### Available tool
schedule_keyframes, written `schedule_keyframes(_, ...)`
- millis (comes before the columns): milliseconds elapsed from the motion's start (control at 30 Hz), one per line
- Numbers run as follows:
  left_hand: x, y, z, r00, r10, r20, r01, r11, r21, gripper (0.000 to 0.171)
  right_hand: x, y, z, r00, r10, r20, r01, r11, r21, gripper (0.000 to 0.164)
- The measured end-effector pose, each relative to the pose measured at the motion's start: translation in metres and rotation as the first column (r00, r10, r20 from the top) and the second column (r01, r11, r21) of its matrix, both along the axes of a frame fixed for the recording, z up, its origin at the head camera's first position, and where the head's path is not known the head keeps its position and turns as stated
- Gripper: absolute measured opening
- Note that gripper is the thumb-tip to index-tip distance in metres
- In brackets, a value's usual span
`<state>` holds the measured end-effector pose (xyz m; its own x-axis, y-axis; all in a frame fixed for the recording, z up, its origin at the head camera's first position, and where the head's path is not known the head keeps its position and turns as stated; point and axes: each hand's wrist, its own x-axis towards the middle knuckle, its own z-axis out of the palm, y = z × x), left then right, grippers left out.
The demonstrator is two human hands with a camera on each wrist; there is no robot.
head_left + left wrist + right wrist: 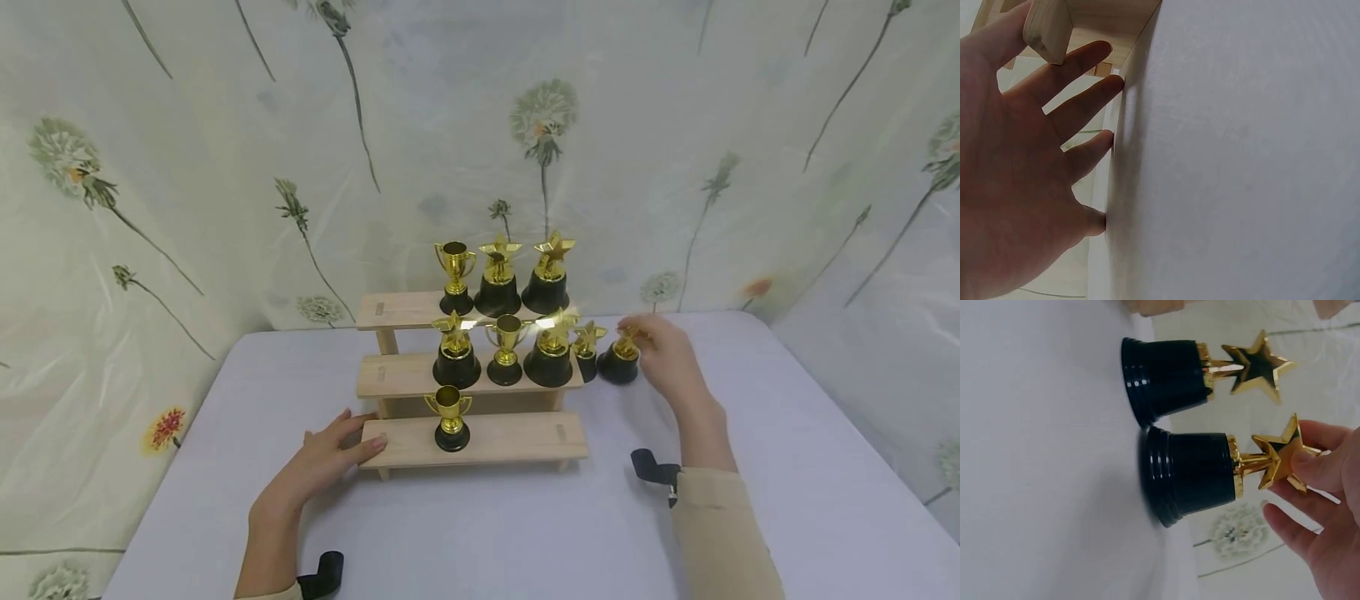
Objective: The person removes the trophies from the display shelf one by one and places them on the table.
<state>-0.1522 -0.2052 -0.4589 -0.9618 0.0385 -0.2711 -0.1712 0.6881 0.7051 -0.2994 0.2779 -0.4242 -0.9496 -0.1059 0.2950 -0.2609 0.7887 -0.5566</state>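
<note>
My right hand (660,354) pinches the gold star of a small black-based star trophy (1194,469) between thumb and fingers. The trophy stands nearly upright at the tabletop, right of the shelf; whether its base touches the cloth I cannot tell. Close beside it stands another star trophy (1166,378). At the left end of the three-step wooden shelf (517,437), my left hand (326,458) rests against the lowest board, thumb on top. Its other fingers (1082,109) are spread and fairly straight, with tips near the cloth.
On the top step stand a cup trophy (455,271) and two star trophies. The middle step bears a star trophy (456,358), a cup trophy (506,346) and another star trophy (551,354). One cup trophy (451,421) stands on the lowest step. Behind hangs a dandelion-patterned curtain (450,125).
</note>
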Motion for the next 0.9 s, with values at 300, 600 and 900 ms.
schedule_keyframes(300, -0.001, 0.0, -0.001, 1.0, 0.004, 0.001, -0.004, 1.0, -0.005, 0.081, -0.007, 0.002, -0.014, 0.998, -0.063, -0.005, 0.062, 0.998, -0.022, 0.035)
schedule_keyframes(600, 0.001, -0.001, 0.0, 0.999, 0.018, 0.029, -0.018, 1.0, 0.007, 0.083, -0.007, 0.0, -0.015, 0.996, -0.083, -0.013, 0.082, 0.995, -0.052, 0.036)
schedule_keyframes(900, 0.001, 0.0, 0.001, 0.999, 0.013, 0.03, -0.013, 1.0, 0.001, 0.082, -0.005, 0.002, -0.014, 0.999, -0.031, -0.036, 0.029, 0.999, -0.042, 0.044)
